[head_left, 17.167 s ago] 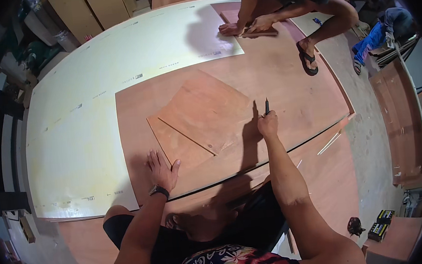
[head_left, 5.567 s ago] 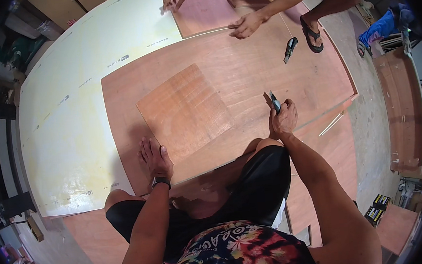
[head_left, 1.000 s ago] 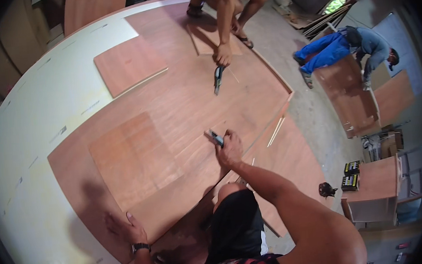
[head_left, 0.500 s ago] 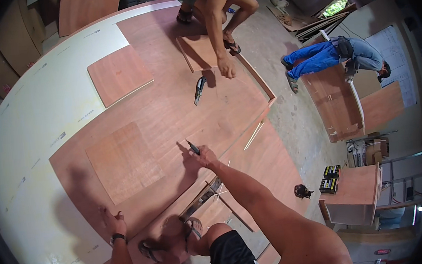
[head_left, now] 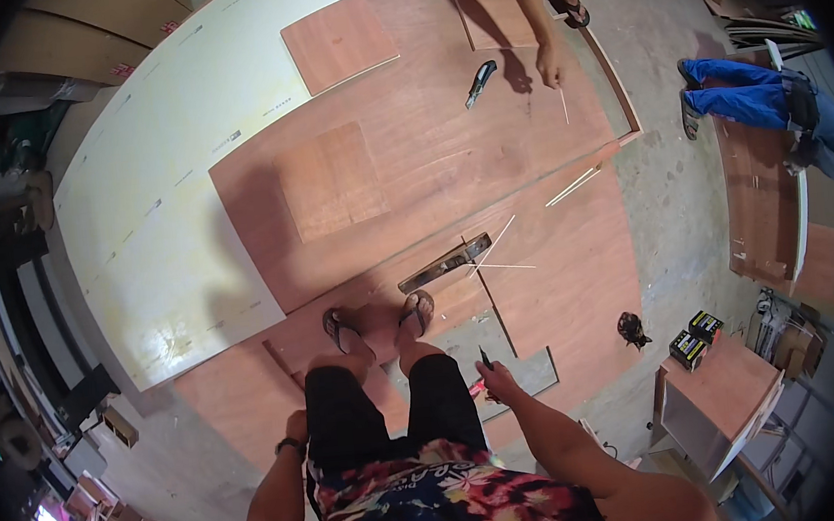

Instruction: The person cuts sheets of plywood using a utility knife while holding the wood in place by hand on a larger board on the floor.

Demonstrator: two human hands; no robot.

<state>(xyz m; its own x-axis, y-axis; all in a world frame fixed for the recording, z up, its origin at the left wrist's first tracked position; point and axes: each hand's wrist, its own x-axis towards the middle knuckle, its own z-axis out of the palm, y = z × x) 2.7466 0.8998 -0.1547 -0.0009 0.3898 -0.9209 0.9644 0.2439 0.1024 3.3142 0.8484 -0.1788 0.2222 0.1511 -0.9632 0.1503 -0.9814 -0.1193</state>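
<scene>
A broad reddish-brown plywood sheet (head_left: pixel 438 159) bore a nearly square tan plywood panel (head_left: pixel 333 181), ahead of the fingers and untouched, both hands having withdrawn as the person rose. The right hand (head_left: pixel 497 380) grasped a slim dark cutter (head_left: pixel 485 357); the left hand's (head_left: pixel 297 428) grip could not be told.

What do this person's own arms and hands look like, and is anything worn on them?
The left hand and right hand are ungloved, and no sleeves or cables show. A dark wristwatch with a dark strap circles the left wrist; the right wrist is bare.
</scene>
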